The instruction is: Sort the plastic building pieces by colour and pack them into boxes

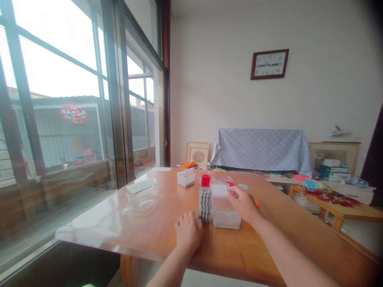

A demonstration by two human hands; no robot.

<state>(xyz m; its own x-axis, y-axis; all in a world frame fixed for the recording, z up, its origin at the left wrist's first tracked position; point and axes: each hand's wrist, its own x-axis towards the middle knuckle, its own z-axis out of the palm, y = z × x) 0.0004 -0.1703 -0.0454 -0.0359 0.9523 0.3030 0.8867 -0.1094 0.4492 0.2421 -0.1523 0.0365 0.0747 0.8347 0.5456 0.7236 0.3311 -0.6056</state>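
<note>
Hands: As I watch from afar, I count two, the left hand and the right hand.
Boxes: two; one translucent, straight-sided plastic box in front, one small white plastic box farther back.
Blocks: two that I can make out fully; one grey, knobbly, upright stack and one bright red, ridged block behind it.
Lid: one flat, rounded, transparent plastic lid, off to the left.
Front box: upright, cloudy-walled, just right of the grey stack; I cannot make out its contents.
Right grip: fingers bent together at the box's upper part; I cannot tell whether they grasp anything.
Left grip: loosely curled, low beside the grey stack's foot; I cannot tell whether it touches or holds it.
Table edge: the glossy brown wooden table ends just nearer than the left hand.
Room: wood stretches between that hand and the lid, and more lies beyond my right forearm.
</note>
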